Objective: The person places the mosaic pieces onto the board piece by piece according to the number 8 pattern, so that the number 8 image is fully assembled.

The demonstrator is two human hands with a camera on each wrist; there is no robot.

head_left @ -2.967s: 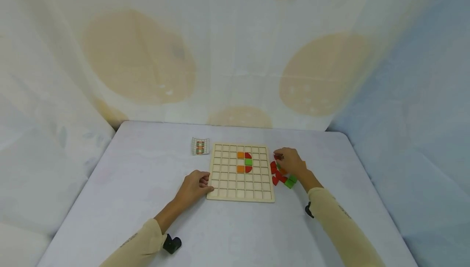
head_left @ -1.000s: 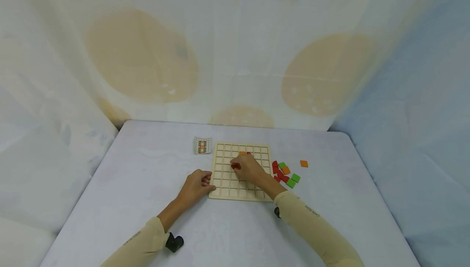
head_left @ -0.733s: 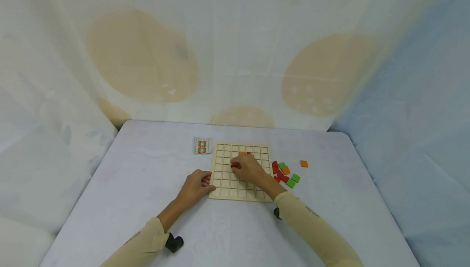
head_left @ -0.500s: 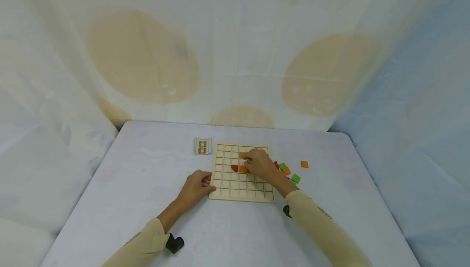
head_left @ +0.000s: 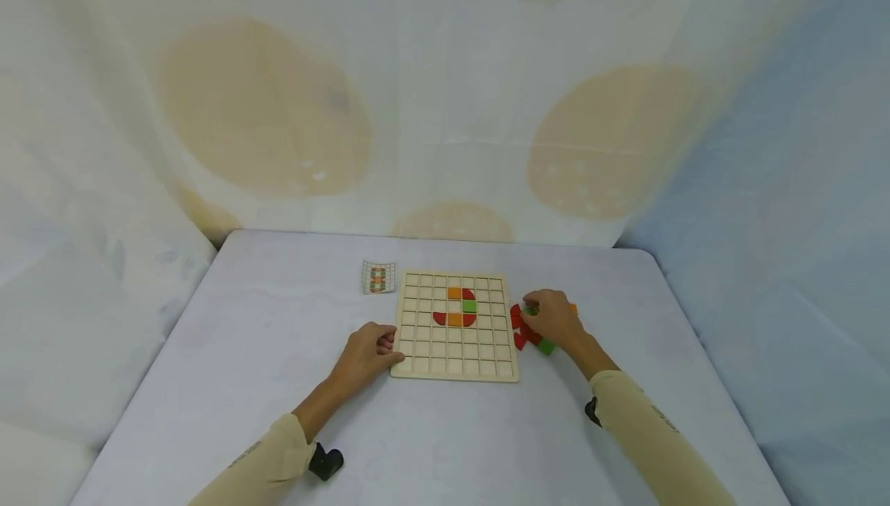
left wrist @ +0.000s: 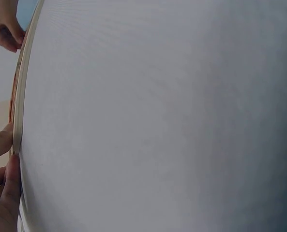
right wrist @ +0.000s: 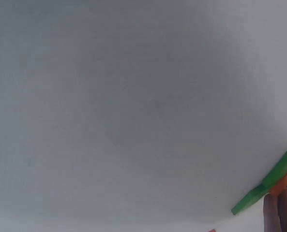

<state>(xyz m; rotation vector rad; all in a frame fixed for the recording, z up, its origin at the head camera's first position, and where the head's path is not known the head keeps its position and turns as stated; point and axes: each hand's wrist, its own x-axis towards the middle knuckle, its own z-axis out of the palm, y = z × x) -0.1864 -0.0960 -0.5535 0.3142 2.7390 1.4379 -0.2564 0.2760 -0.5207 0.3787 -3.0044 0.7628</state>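
Observation:
A wooden grid board (head_left: 424, 351) lies on the table. My left hand (head_left: 365, 353) grips its left edge, thumb on top and fingers at the side; the left wrist view shows finger and thumb at the board's rim (left wrist: 20, 104). Set in the grid are orange squares (head_left: 454, 293), a green square (head_left: 469, 306) and red quarter-rounds, one of them a red piece (head_left: 439, 319) left of the lower orange square. Right of the board, my right hand (head_left: 556, 317) pinches a green square tile (head_left: 531, 310) at the loose pile, partly covering it.
Loose red tiles (head_left: 516, 316) and a green tile (head_left: 546, 346) lie beside the board's right edge. An orange tile (head_left: 573, 309) shows behind the right hand. A small pattern card (head_left: 378, 278) lies left of the board's far corner. Fabric walls enclose the table (head_left: 445, 444).
My right hand has brought a red quarter-round tile from the pile to the grid, let it go left of the lower orange square, and returned right to the pile. My left hand stays on the board.

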